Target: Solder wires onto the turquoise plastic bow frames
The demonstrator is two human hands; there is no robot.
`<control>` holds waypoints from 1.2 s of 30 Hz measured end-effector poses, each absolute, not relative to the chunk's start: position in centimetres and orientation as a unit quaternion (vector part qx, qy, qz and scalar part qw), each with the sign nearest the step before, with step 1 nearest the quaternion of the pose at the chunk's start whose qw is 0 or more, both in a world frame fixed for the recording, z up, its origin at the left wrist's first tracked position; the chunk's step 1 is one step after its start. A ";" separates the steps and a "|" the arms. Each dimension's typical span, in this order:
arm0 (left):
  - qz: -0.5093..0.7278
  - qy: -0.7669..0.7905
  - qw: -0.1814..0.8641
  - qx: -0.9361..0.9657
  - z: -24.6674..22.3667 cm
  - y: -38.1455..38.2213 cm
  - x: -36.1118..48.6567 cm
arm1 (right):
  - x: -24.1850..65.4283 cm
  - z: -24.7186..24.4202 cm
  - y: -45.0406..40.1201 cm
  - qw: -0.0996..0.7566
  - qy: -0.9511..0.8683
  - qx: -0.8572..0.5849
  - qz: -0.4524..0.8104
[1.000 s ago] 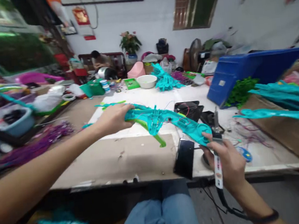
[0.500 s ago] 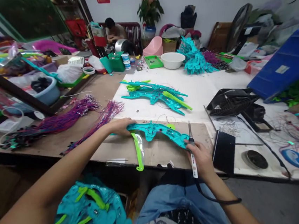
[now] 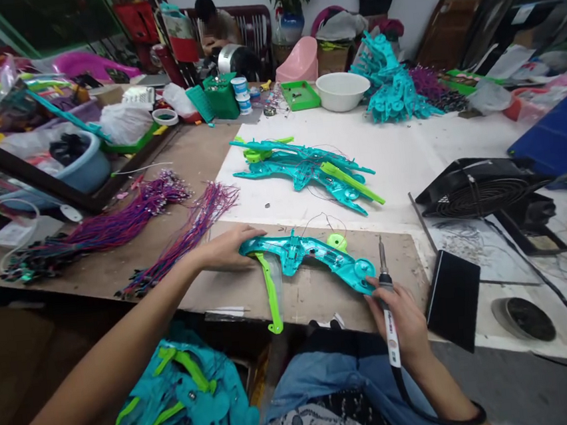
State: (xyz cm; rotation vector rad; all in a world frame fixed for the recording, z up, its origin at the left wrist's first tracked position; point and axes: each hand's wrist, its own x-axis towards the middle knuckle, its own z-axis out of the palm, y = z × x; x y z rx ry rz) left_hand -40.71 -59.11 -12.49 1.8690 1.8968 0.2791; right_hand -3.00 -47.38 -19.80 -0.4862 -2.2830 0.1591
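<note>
One long turquoise plastic piece (image 3: 312, 253), and it's right between the hands, over the near part of the table (image 3: 197, 144). Its long axis runs left to right on a slant, right end closer to the body. Neither hand is nearer, since both touch it: the left hand (image 3: 234, 247) is closed on the far-left end, while the right hand (image 3: 398, 315) has fingertips on the other end and also grips a soldering iron (image 3: 390, 322). Iron's tip points away from the person, off to the right of the piece, not touching it.

Count, for what it's worth: one iron, one lime strip (image 3: 271, 294) hanging down by the left hand, two wire bundles (image 3: 123, 211) on the left, one black fan (image 3: 476, 187), one white bowl (image 3: 343, 93). Turquoise parts (image 3: 299, 171) behind overlap; at least two, can't tell exactly.
</note>
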 end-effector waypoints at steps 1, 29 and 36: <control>0.122 0.686 0.227 0.680 -12.1 -59.1 -40.4 | -3.0 -19.8 -47.6 0.392 -0.897 -0.193 0.067; 0.504 0.666 0.331 0.438 -12.5 -54.6 -28.0 | -2.3 -19.3 -47.8 0.403 -0.884 -0.202 0.125; 0.466 0.691 0.263 0.487 -12.2 -55.1 -26.3 | -6.3 -14.8 -46.6 0.454 -0.844 -0.188 0.215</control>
